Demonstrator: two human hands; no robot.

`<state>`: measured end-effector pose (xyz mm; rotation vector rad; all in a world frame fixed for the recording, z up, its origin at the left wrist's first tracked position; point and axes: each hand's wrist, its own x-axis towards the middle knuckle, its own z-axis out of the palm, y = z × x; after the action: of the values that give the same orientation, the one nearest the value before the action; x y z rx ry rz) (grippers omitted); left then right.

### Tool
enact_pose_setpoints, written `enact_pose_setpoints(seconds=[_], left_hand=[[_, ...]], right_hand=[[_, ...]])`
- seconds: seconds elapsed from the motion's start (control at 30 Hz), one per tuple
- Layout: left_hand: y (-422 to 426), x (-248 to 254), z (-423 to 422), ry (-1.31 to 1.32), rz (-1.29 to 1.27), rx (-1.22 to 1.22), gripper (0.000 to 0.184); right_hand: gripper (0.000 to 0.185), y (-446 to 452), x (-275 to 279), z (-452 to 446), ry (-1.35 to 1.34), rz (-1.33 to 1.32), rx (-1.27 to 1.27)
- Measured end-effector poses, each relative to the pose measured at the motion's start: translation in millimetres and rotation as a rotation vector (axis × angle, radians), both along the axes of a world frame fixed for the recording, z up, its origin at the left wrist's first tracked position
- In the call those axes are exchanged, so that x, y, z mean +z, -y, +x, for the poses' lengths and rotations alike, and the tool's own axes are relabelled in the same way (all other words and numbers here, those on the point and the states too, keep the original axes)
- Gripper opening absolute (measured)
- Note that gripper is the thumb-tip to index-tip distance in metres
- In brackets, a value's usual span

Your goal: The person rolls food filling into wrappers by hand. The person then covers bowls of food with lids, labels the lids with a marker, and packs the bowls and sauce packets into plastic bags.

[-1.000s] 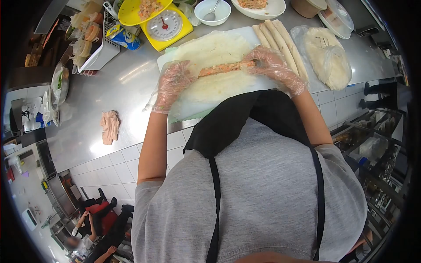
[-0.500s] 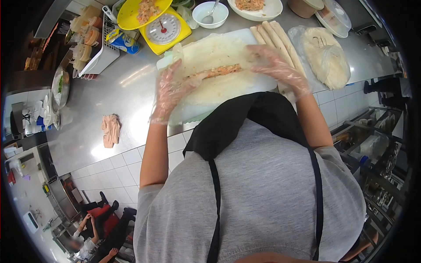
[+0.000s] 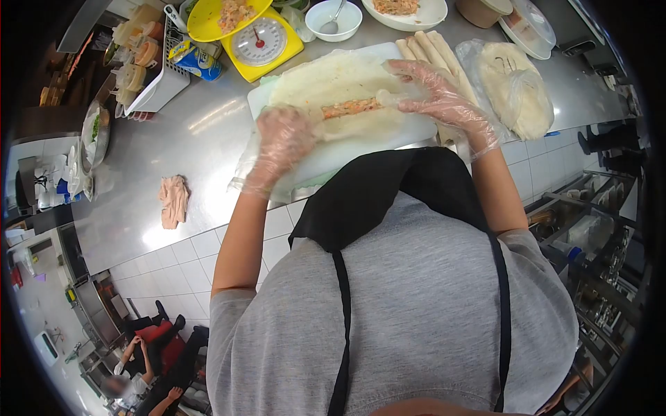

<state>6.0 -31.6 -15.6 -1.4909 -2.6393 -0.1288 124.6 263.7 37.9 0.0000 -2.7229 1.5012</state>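
A thin pale wrapper sheet (image 3: 326, 76) lies on a light cutting board (image 3: 409, 139), with a strip of orange-pink filling (image 3: 350, 108) across it. My left hand (image 3: 286, 139), in a clear plastic glove, is closed on the left side of the wrapper; its fingertips are partly hidden. My right hand (image 3: 444, 104), gloved likewise, has its fingers apart and rests at the wrapper's right side, by the filling's right end. Several pale rolled sticks (image 3: 447, 62) lie beside and partly behind my right hand.
A yellow scale (image 3: 262, 45) carries filling in its yellow pan. Behind the board stand a white bowl with a spoon (image 3: 333, 24) and a white bowl of filling (image 3: 409, 17). Bagged pale sheets (image 3: 513, 90) lie right. A white basket (image 3: 163, 83), blue can (image 3: 195, 62) and pink cloth (image 3: 173, 201) are left.
My left hand has closed from spread fingers and brought the wrapper's left side inward, covering the filling's left end. My right hand has stayed nearly in place at the right side.
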Motion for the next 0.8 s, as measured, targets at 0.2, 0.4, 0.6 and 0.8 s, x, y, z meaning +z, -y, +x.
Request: enact_pose_setpoints(seconds=[0.2,0.4,0.6,0.8], left_hand=[[2,-14,-43,0.384,0.328,0.062,0.032],[-2,8,-42,0.420,0.283,0.075,0.034],[-19,34,-20,0.317,0.263,0.107,0.034],[-21,0,-44,0.310,0.129,0.163,0.037]], right_hand=[[0.071,19,-21,-16,-0.178,0.407,0.173],[0.065,38,-14,-43,0.095,0.109,0.014],[0.059,31,-28,-57,-0.040,-0.012,0.066],[0.051,21,-28,-55,0.001,0.135,0.112]])
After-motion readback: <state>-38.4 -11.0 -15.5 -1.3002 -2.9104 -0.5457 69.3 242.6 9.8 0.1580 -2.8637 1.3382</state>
